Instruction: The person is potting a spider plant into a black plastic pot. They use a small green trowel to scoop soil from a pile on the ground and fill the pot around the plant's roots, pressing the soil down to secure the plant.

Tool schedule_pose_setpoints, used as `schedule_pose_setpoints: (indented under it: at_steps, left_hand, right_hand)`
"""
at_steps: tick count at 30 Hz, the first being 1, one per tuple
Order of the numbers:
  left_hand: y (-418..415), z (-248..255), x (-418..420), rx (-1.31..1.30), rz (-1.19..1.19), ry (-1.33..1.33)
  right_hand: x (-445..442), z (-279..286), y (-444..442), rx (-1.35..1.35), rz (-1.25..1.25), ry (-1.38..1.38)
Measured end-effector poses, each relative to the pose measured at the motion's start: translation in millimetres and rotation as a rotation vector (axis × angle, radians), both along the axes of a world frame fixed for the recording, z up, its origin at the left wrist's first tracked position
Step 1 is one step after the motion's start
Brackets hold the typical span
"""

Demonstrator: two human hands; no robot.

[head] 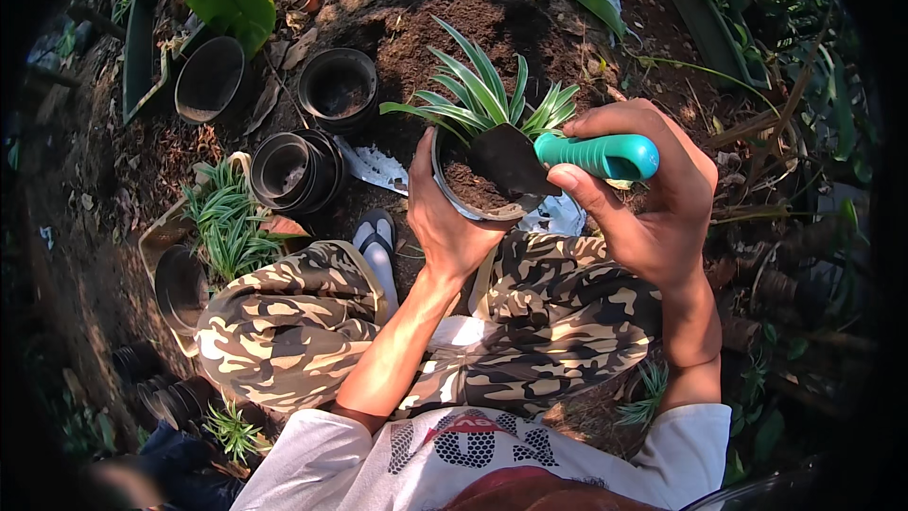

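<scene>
My left hand (pixel 448 216) grips the near left side of a round plant pot (pixel 441 174), thumb along its rim. Variegated spider plant leaves (pixel 482 89) rise from the pot's far side, and brown soil (pixel 464 184) shows inside. In my right hand (pixel 649 191) is the turquoise handle of a garden trowel (pixel 596 154). The trowel's dark blade lies across the pot's mouth, against the base of the leaves, and hides part of the soil.
Stacked black pots (pixel 291 170) and another pot (pixel 338 89) stand at left. Beyond the plant is heaped loose soil (pixel 425 42). Spider plants (pixel 230 227) fill a crate (pixel 159 227) by my knee. A long planter (pixel 699 11) lies at far right.
</scene>
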State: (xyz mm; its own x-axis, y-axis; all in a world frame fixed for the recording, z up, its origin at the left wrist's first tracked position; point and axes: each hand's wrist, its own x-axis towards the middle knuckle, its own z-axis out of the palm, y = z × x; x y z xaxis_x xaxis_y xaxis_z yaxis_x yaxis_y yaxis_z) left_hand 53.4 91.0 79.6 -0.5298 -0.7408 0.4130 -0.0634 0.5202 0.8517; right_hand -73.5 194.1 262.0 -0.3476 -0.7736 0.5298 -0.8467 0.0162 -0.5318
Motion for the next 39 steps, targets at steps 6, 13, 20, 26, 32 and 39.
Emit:
schedule_pose_setpoints:
  at_steps: [6, 13, 20, 26, 32, 39]
  left_hand:
    - [-0.9, 0.2, -0.4, -0.004, 0.003, -0.017]
    - [0.6, -4.6, -0.1, 0.033, 0.004, -0.022]
    - [-0.4, -1.8, -0.2, 0.037, 0.000, -0.005]
    - [-0.3, -2.5, -0.7, 0.019, 0.012, 0.001]
    - [1.5, -0.4, -1.6, 0.040, 0.009, -0.003]
    - [1.2, -1.1, -2.2, 0.057, 0.018, 0.013]
  right_hand:
    - [0.0, -1.1, 0.3, -0.043, 0.020, -0.005]
    - [3.8, -4.1, -2.7, -0.032, 0.047, -0.041]
    - [4.6, -3.4, -3.8, 0.002, 0.054, -0.029]
    - [5.6, -6.9, -5.3, -0.011, 0.070, -0.059]
    - [3.6, -6.3, -2.4, -0.007, 0.067, -0.060]
    - [8.0, -1.4, 3.8, 0.089, 0.009, -0.170]
